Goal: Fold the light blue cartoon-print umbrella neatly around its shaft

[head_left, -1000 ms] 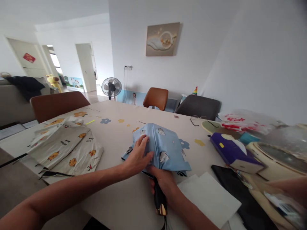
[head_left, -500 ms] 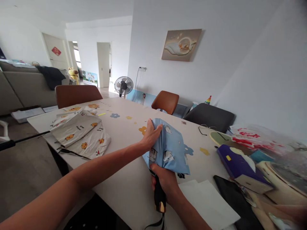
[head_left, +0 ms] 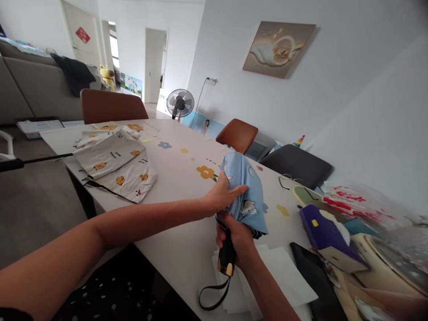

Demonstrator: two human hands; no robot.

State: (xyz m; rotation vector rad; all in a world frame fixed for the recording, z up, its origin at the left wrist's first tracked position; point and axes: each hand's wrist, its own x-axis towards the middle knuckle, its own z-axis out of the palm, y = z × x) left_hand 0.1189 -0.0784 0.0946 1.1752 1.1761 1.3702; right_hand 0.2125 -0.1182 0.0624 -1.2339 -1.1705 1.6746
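Observation:
A light blue folding umbrella (head_left: 251, 192) with printed cats is held upright over the table, its canopy bunched around the shaft. My left hand (head_left: 224, 192) wraps the near-left side of the canopy, thumb lying across the cloth and fingers partly hidden behind it. Lower down, my right hand (head_left: 238, 236) grips the umbrella where the canopy meets the black handle (head_left: 226, 254). From the handle's gold-coloured end hangs a black wrist strap (head_left: 214, 307). To the left lies a white umbrella (head_left: 115, 165) with printed orange animals, loosely folded, its black shaft (head_left: 47, 158) sticking out past the table edge.
White papers (head_left: 277, 276) lie near my right forearm. Beyond them are a black tablet-like object (head_left: 317, 278), a purple box (head_left: 329, 240), eyeglasses (head_left: 284, 182) and plastic bags (head_left: 357, 200). Brown chairs (head_left: 113, 106) and a dark chair (head_left: 299, 165) stand around the table (head_left: 174, 178).
The blue canopy is gathered more tightly, and my left hand has shifted across it with the thumb extended. The view has tilted down, and the wrist strap hangs fully in sight.

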